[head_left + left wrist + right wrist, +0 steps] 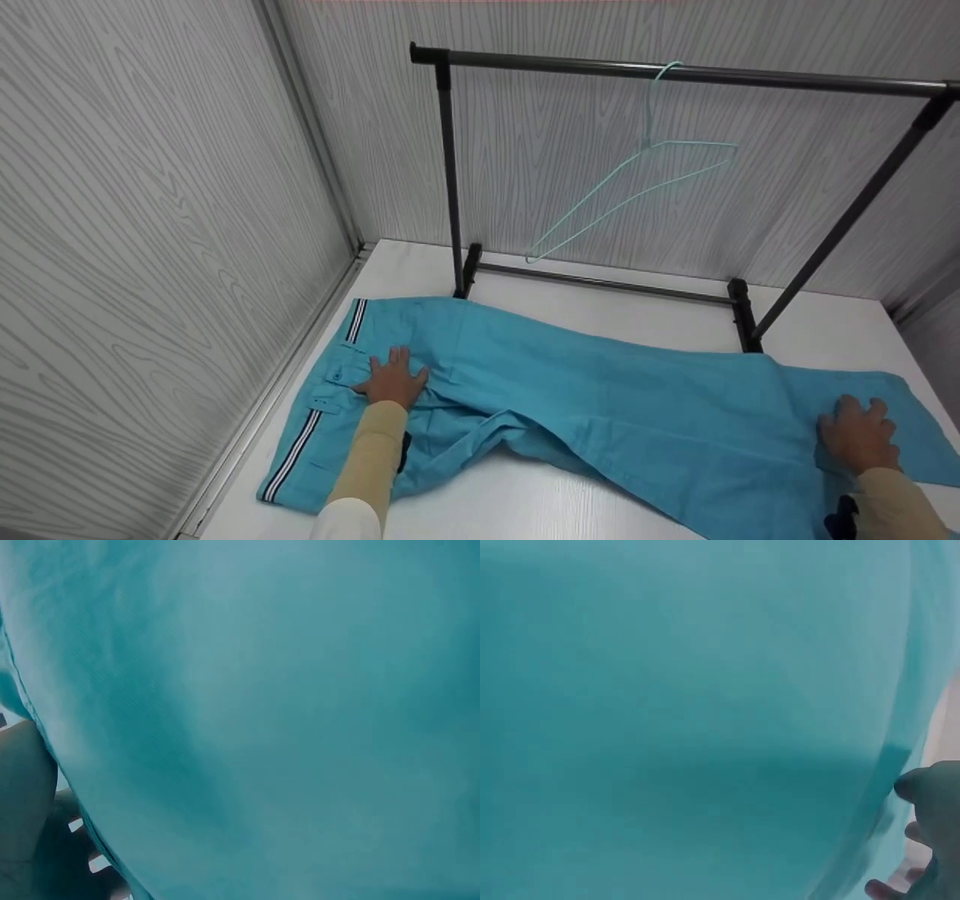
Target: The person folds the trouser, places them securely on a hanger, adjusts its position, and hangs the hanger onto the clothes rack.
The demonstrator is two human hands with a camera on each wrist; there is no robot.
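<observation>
Sleeves (375, 442) in front, both hands on the trousers

Head view: beige sleeves reach in from the bottom edge. Beyond them the trousers (600, 397) lie on the white table (540, 499), waist to the left, legs running right, with part of the cloth leaving the frame at the bottom. The left hand (394, 382) rests just beside the button (337, 375), fingers spread apart. The right hand (861, 435) rests near the far right end of the cloth, fingers apart and slightly bent; neither hand appears to pinch anything. Folds run rightward from the left hand, and a raised fold stands along the near edge. Behind, a hanger (634, 195) hangs from the rail (555, 64) of a dark rack (449, 150).

The step in hand looks like spreading and smoothing the trousers. My judgement is that the next move calls for flattening the raised fold and lining up the legs.

Left wrist view: cloth fills nearly everything; the left hand shows only at the lower left, partly hidden, with gaps between its fingers.

Right wrist view: cloth again dominates. At the lower right, thumb and fingers stand apart by the cloth's edge; their exact contact I cannot tell.
</observation>
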